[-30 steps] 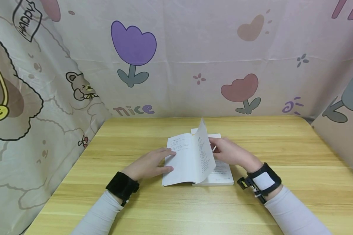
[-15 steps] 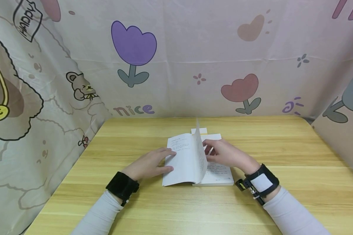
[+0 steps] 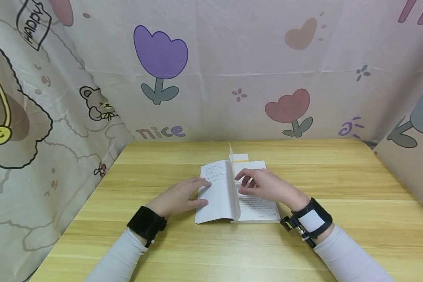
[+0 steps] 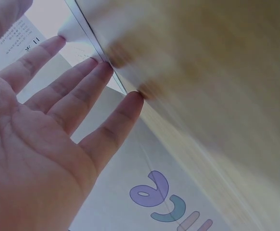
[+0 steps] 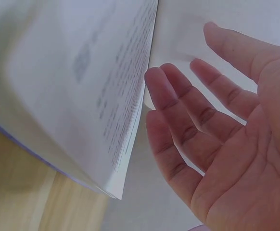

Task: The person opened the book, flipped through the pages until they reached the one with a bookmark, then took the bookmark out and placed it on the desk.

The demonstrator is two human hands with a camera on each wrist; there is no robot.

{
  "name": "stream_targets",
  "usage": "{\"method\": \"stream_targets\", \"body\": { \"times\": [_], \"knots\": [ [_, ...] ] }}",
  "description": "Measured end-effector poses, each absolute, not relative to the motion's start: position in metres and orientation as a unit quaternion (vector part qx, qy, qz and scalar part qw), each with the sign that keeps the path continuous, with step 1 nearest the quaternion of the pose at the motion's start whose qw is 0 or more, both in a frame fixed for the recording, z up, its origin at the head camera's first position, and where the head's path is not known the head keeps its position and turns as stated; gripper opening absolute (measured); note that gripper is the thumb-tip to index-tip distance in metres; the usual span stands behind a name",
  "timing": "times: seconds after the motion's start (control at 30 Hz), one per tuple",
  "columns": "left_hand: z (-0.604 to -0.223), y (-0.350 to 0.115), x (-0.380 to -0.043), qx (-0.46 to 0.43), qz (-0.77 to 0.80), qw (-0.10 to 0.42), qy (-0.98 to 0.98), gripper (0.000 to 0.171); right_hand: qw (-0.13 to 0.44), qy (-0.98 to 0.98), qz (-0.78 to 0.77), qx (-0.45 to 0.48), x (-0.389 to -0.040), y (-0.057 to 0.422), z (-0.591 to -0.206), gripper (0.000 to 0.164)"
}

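"Cloth [image 3: 211, 47], one: pale, printed with flowers and cartoon figures, hung behind everything. Bench [image 3: 211, 250], one: light wood grain."

"And on it?"

"Book [image 3: 220, 197], one: spread around the middle of the bench, toward the back, print on both sides."

"How far along?"

"Mid-turn, I judge. Book spread: done. One page [image 5: 106, 106] stands nearly upright at the fold, flat on neither side; laying it down, likely on the left, seems left to do. Further turns: cannot tell."

"Hands?"

"Left hand [image 3: 178, 196]: fingers nearly straight and parted, gripping nothing, tips at the book's left edge. Right hand [image 3: 262, 185]: fingers loosely bent, thumb well apart from them in the right wrist view, nothing seen pinched. It is above the right side, just beside the standing page; whether a tip touches, cannot tell."

"Small items?"

"Right strap [image 3: 311, 220], black, white patch. Left strap [image 3: 147, 223], plain black. Card [image 3: 239, 157], white with a yellow stripe, showing past the book's far edge; tucked in or lying beneath, cannot tell."
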State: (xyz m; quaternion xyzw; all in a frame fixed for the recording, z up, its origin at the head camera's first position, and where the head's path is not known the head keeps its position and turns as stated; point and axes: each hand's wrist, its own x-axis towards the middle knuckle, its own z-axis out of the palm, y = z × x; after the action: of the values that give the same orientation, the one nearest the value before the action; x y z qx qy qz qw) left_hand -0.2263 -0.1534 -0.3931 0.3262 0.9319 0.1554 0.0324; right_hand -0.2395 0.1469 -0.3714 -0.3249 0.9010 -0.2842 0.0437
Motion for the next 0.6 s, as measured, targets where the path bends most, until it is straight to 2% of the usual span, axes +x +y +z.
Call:
{"method": "stream_targets", "body": {
  "times": [0.43, 0.6],
  "knots": [
    [-0.387, -0.158, -0.228, 0.308, 0.164, 0.016, 0.937, 0.056, 0.042, 0.886, -0.299, -0.351, -0.239, 0.14, -0.375, 0.034],
    [-0.382, -0.165, -0.231, 0.313, 0.215, 0.012, 0.925, 0.053, 0.047, 0.883, -0.304, -0.353, -0.237, 0.138, -0.375, 0.033]
  ]
}}
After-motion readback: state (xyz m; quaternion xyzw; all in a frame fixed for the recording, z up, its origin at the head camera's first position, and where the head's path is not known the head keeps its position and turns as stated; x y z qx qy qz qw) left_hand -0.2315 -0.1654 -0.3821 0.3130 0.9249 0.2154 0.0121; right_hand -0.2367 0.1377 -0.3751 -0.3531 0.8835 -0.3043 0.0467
